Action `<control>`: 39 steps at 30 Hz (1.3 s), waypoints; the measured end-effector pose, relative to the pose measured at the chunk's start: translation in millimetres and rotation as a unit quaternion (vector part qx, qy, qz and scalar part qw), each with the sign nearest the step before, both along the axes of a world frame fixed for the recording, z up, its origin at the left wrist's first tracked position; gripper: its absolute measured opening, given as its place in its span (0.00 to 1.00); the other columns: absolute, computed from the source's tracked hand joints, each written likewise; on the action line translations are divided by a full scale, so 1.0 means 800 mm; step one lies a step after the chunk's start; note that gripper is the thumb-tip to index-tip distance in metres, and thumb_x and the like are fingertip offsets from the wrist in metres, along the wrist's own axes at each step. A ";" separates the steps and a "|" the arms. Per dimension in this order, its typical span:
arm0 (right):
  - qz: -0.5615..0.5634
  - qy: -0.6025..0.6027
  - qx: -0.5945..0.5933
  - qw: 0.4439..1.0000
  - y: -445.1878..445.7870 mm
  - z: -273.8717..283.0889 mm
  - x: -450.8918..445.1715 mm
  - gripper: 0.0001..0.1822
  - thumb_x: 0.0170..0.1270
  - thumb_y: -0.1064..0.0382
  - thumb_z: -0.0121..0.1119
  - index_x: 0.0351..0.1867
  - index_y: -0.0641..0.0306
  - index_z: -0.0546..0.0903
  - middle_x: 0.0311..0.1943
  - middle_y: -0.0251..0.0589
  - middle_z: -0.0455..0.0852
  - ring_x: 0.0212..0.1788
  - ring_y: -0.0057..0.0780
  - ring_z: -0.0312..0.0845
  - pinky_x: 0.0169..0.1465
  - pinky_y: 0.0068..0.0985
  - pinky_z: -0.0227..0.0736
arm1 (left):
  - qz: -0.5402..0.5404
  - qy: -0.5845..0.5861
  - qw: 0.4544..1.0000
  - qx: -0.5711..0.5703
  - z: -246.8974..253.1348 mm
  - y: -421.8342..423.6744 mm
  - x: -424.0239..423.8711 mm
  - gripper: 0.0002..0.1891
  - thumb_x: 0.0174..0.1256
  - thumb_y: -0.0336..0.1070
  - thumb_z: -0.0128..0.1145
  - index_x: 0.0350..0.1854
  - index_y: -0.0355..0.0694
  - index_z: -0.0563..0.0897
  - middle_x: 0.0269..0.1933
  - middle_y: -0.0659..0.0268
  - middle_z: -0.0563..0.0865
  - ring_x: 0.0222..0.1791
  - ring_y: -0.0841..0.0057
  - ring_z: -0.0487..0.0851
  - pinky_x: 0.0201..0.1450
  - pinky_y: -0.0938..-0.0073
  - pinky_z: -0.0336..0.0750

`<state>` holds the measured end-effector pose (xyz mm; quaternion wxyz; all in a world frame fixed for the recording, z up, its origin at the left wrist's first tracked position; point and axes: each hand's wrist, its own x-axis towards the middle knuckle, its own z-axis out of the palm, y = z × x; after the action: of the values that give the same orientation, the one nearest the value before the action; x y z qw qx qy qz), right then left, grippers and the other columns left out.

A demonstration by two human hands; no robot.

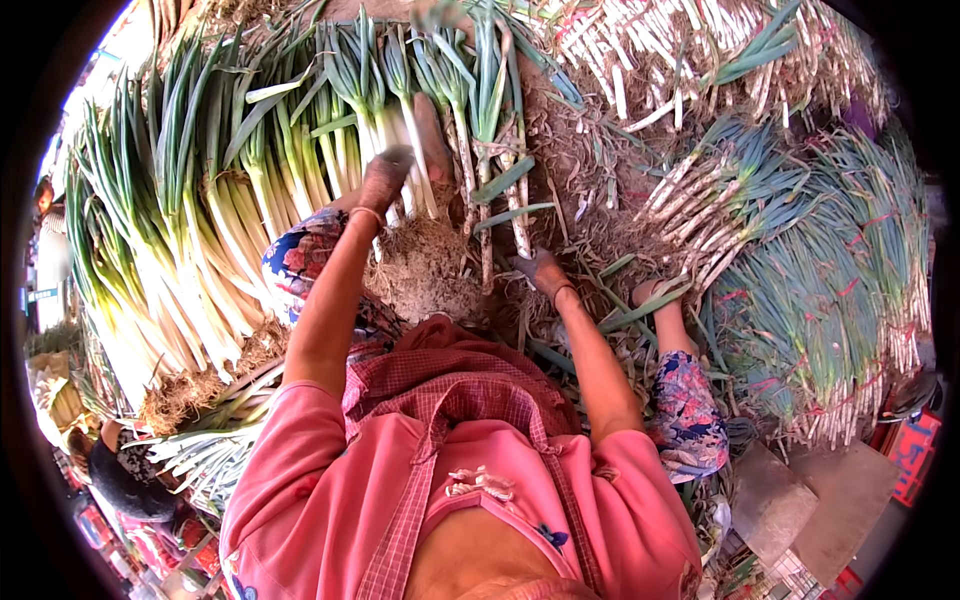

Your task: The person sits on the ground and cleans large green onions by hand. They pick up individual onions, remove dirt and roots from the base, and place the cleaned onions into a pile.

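My left hand (388, 174), in a dark, dirt-stained glove, is at the white stalks of the peeled green onions (370, 142) in front of me; blur hides whether its fingers hold one. Near the root end of an unpeeled green onion (517, 206) is my right hand (541, 271), gloved too; its grip is unclear. Several unpeeled stalks lie between my hands, leaves pointing away from me. Below the peeled stalks spreads a clump of soil-covered roots (424, 259). A long row of clean stalks (217, 247) runs off to the left.
Bundles of green onions with red ties (810, 300) are stacked at the right, beside a loose pile (694, 214). More stalks (637, 52) lie at the top right. Dry peelings (577, 150) cover the ground. Flat boards (840, 495) are at the lower right. Another person (127, 480) is at the lower left.
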<state>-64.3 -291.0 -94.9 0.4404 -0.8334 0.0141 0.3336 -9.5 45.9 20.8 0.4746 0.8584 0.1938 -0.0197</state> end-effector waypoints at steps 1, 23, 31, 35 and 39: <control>0.021 0.008 -0.013 1.000 0.003 -0.002 0.001 0.32 0.56 0.46 0.66 0.52 0.75 0.77 0.43 0.56 0.85 0.44 0.48 0.82 0.49 0.37 0.73 | -0.001 0.004 0.992 -0.125 -0.014 -0.020 -0.004 0.08 0.69 0.39 0.56 0.40 0.42 0.85 0.35 0.64 0.87 0.33 0.81 0.82 0.34 0.82 0.79; -0.129 0.083 0.393 0.907 -0.061 0.082 -0.033 0.17 0.61 0.57 0.59 0.46 0.66 0.85 0.40 0.41 0.89 0.39 0.29 0.84 0.43 0.23 0.77 | -0.096 0.168 0.953 -0.235 -0.212 -0.230 -0.154 0.11 0.60 0.36 0.61 0.41 0.35 0.86 0.31 0.64 0.86 0.28 0.79 0.82 0.31 0.76 0.77; -0.135 0.010 0.082 0.987 -0.061 0.143 -0.118 0.24 0.57 0.52 0.61 0.37 0.79 0.80 0.23 0.55 0.82 0.28 0.40 0.80 0.37 0.36 0.74 | 0.056 0.116 0.766 -0.629 -0.127 -0.237 -0.041 0.14 0.68 0.45 0.54 0.25 0.44 0.73 0.20 0.65 0.75 0.19 0.66 0.74 0.27 0.65 0.75; -0.096 -0.068 0.050 0.992 -0.084 0.152 -0.173 0.20 0.59 0.51 0.59 0.38 0.69 0.81 0.27 0.57 0.83 0.31 0.50 0.83 0.36 0.38 0.74 | 0.136 0.050 0.661 -0.737 -0.062 -0.261 0.018 0.13 0.69 0.45 0.54 0.44 0.41 0.80 0.40 0.62 0.85 0.42 0.63 0.81 0.52 0.60 0.75; -0.121 -0.123 0.008 0.985 -0.105 0.134 -0.194 0.17 0.63 0.54 0.58 0.40 0.69 0.79 0.23 0.45 0.80 0.25 0.35 0.76 0.32 0.33 0.72 | 0.103 0.067 0.666 -0.735 -0.071 -0.246 0.033 0.10 0.67 0.36 0.53 0.46 0.38 0.78 0.41 0.61 0.85 0.40 0.63 0.82 0.49 0.61 0.78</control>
<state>-219.2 -375.1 12.0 0.4824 -0.8568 0.0583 0.1727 17.1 -150.5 -35.7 0.9367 0.2017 0.2348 -0.1640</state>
